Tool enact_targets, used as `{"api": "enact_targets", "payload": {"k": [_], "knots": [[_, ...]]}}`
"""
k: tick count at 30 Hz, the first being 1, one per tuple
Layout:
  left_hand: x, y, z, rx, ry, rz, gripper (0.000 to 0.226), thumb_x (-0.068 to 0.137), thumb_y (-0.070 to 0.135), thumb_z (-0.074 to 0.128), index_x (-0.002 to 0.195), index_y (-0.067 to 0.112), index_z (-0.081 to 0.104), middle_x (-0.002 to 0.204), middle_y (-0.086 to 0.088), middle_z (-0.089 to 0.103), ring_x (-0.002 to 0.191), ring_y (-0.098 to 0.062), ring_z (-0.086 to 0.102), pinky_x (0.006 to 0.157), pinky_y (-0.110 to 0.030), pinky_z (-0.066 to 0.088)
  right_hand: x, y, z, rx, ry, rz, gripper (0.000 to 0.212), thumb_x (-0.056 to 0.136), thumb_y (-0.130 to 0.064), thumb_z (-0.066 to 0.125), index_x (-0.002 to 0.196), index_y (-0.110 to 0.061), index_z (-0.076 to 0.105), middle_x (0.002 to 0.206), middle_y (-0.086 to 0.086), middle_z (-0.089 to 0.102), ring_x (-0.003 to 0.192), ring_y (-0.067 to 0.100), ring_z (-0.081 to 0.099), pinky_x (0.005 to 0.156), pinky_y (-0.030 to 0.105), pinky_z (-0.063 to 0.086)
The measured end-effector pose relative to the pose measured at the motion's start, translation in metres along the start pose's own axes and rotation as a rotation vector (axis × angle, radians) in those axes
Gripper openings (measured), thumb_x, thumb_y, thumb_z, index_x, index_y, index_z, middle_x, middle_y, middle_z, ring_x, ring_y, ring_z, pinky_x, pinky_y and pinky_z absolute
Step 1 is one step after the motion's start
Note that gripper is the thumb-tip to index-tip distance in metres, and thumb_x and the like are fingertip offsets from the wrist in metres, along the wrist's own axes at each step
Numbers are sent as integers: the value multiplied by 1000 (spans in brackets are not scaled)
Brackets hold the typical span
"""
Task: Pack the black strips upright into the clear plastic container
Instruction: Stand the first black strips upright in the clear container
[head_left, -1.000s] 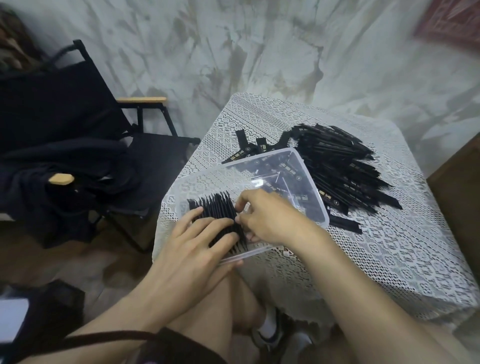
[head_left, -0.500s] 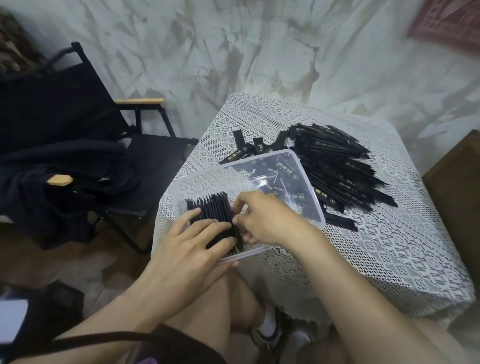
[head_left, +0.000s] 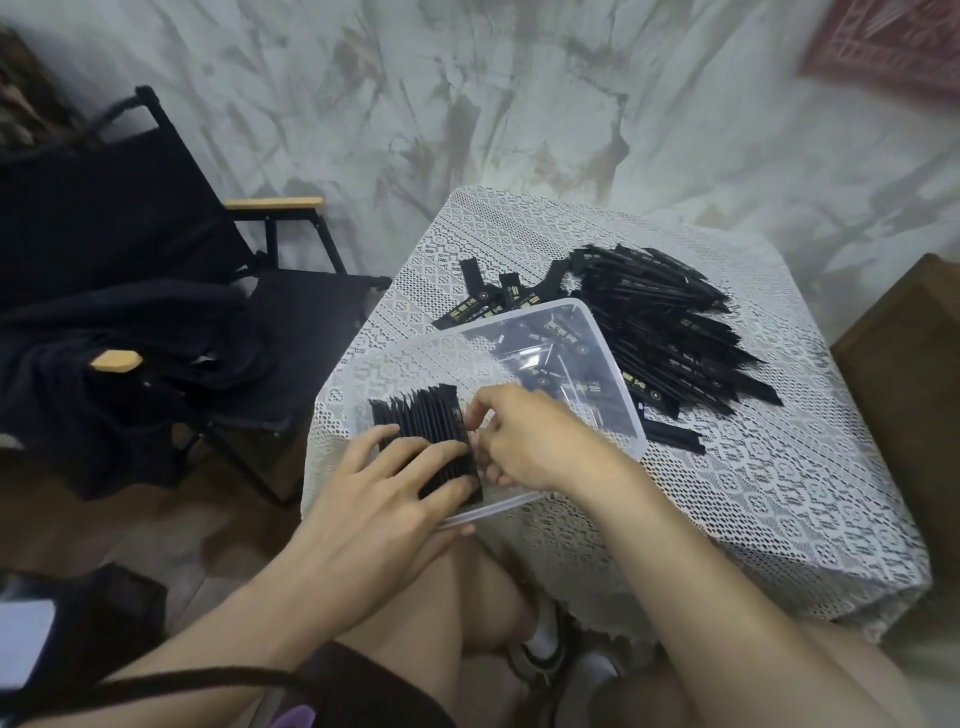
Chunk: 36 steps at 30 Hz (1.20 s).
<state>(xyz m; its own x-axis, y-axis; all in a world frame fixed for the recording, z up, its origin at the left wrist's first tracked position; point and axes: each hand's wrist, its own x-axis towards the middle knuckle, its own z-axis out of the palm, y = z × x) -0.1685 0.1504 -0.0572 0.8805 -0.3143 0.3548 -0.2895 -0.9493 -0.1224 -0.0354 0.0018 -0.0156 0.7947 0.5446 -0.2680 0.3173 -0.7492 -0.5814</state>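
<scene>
left hand (head_left: 374, 499): fingers straight, pressing upright black strips (head_left: 423, 434) so they stay standing | strips: near-left end of clear plastic container (head_left: 618, 384) | right hand (head_left: 530, 441): curled bracing row's right face; grip unclear | loose pile (head_left: 675, 332): far-right tabletop (head_left: 753, 493)

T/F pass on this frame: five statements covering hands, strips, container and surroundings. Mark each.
1. The left hand lies with straight fingers on the upright strips in the clear container. True.
2. Upright strips fill the whole container. False: they occupy only its near end.
3. A loose pile of strips lies on the tablecloth beyond the container. True.
4. The right hand reaches into that pile. False: it is at the upright row's right end.
5. The chair is red. False: it is black.
</scene>
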Motion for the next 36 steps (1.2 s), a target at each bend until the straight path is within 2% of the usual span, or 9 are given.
{"api": "enact_targets", "payload": {"k": [5,10,13,17,21,26,30,32,36], "knots": [[3,3,-3,-5,29,38,33,98,45,46,106,25,71,135,4,64,109,-25,62,93,-46,42,-3,2,-2,-1,5,2,13,98,-21,55,99,-32,62,96,5,71,96,30,68,86,45,60],[3,2,-2,6,13,51,34,97,47,47,110,27,72,130,3,66,107,-26,61,90,-46,45,-13,-4,-6,-45,-6,-16,22,98,-18,51,110,-32,64,104,8,72,104,33,67,92,45,56],[5,2,-3,8,6,51,34,97,48,48,109,28,74,126,3,67,105,-27,62,90,-45,44,-19,-7,-9,-131,19,-38,26,100,-20,49,117,-33,64,111,6,71,108,31,64,91,37,53],[8,0,-4,-1,-16,44,33,97,50,48,108,32,74,126,6,68,104,-25,62,90,-44,44,-35,-8,-27,-93,159,-73,20,102,-27,52,115,-34,64,103,0,73,101,25,67,90,38,54],[7,0,-4,-4,-14,48,36,96,49,45,108,31,75,127,5,69,104,-26,63,91,-43,40,-58,1,-65,67,342,-173,17,101,-24,56,104,-32,70,86,-8,73,80,13,72,77,44,59],[3,-1,-4,-27,-24,24,35,92,45,48,109,32,75,129,6,68,105,-26,64,93,-43,40,-66,45,-104,283,586,-165,16,98,-16,62,94,-26,73,76,-3,74,72,12,72,79,49,60],[5,-3,-5,-32,-31,26,34,93,46,48,109,32,75,129,6,68,105,-26,63,93,-43,40,-43,93,-105,-61,539,88,7,95,-27,69,100,-27,73,91,-8,75,91,20,70,87,40,54],[6,-3,-5,-34,-35,26,35,93,47,48,108,33,76,129,6,68,105,-26,64,94,-43,40,-32,107,-95,-233,469,161,21,93,-35,72,112,-27,71,104,-5,73,100,24,67,86,36,51],[7,-3,-6,-35,-35,21,36,94,48,47,107,33,77,128,8,69,105,-25,64,94,-42,38,-18,113,-80,-423,472,160,45,92,-46,70,131,-25,59,123,-1,60,112,27,58,86,42,51]]}}
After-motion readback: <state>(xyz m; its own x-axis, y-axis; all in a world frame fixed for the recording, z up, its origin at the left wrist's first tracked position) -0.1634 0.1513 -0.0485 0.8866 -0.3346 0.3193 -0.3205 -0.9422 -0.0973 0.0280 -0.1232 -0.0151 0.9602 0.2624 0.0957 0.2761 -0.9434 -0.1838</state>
